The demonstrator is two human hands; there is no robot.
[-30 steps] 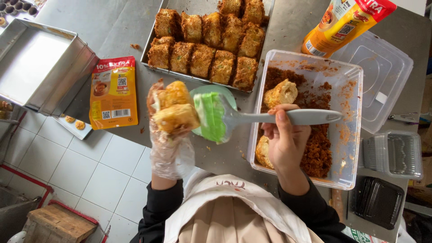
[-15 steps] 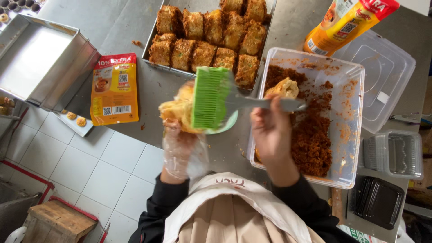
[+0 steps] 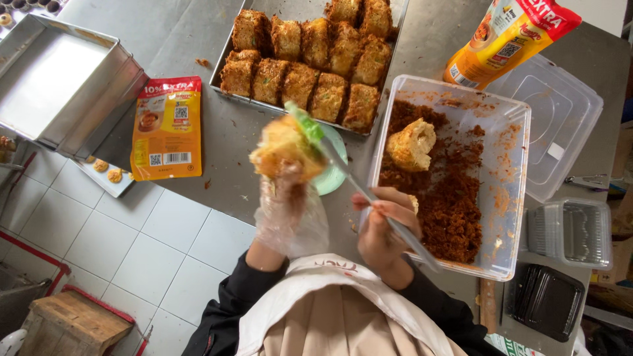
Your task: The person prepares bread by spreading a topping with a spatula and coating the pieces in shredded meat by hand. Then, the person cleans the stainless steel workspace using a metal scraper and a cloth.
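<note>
The big clear tub point(image 3: 508, 198) of brown crumbs sits just beside the right hand point(image 3: 382, 231), so rolls like the one point(image 3: 411, 144) lying in it are easy to reach, and the metal tray point(image 3: 227, 79) of coated rolls waits behind. The left hand point(image 3: 287, 198), in a loose plastic glove, has its fingers curled round a yellow roll point(image 3: 283, 148), held up so the green brush point(image 3: 306, 125) can touch it. The right hand's fingers are closed on the brush handle; the roll is blurry.

Matt grey metal desk point(image 3: 198, 39), shiny metal tray point(image 3: 227, 59), clear plastic tub point(image 3: 514, 198) was greasy, thin crinkly plastic glove on left hand point(image 3: 287, 198), glossy sachet point(image 3: 166, 128), rough crumbed rolls point(image 3: 300, 82)
</note>
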